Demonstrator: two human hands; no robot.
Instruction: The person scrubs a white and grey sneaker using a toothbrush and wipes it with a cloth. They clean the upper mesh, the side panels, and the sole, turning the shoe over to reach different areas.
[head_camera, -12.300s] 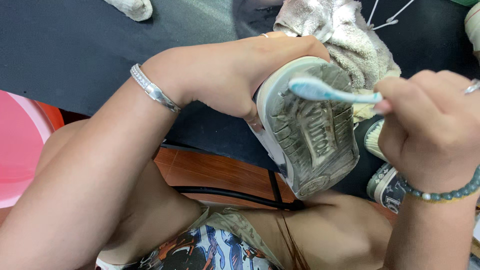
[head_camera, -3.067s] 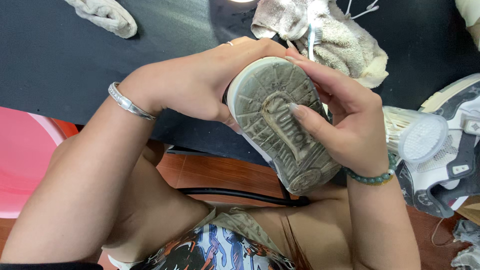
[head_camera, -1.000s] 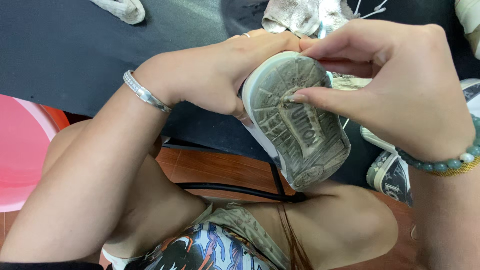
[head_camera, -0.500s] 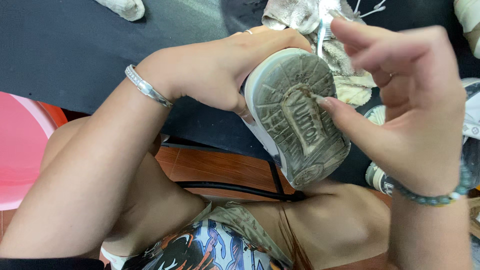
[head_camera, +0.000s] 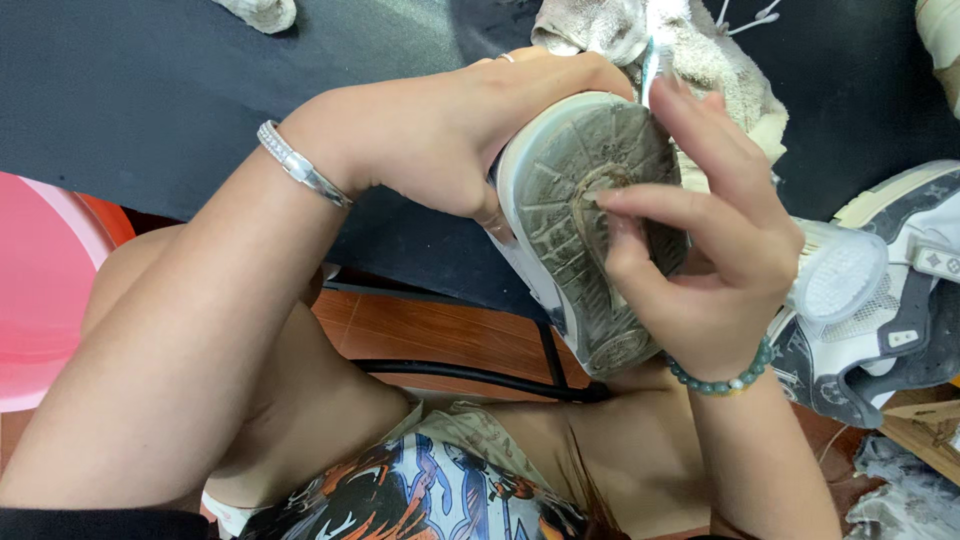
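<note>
My left hand (head_camera: 430, 140), a silver bangle on its wrist, grips a small sneaker (head_camera: 560, 190) from the side and holds it sole-up over my lap. The grey tread is dirty. My right hand (head_camera: 720, 250), with a green bead bracelet, lies over the sole, its index fingertip pressed into the middle of the tread. A pale blue toothbrush (head_camera: 650, 60) pokes up from between that hand's fingers, tucked into it.
A black table surface (head_camera: 150, 90) lies ahead, with a crumpled beige towel (head_camera: 700, 50) on it behind the sneaker. A grey-and-white sneaker (head_camera: 900, 300) with a round white brush (head_camera: 838, 280) on it sits at the right. A pink basin (head_camera: 40, 290) stands at the left.
Earlier my right hand scrubbed the sole with the toothbrush. Since then the brush has been tucked upright and my fingertip works on the tread, now nearer the middle of the sole.
</note>
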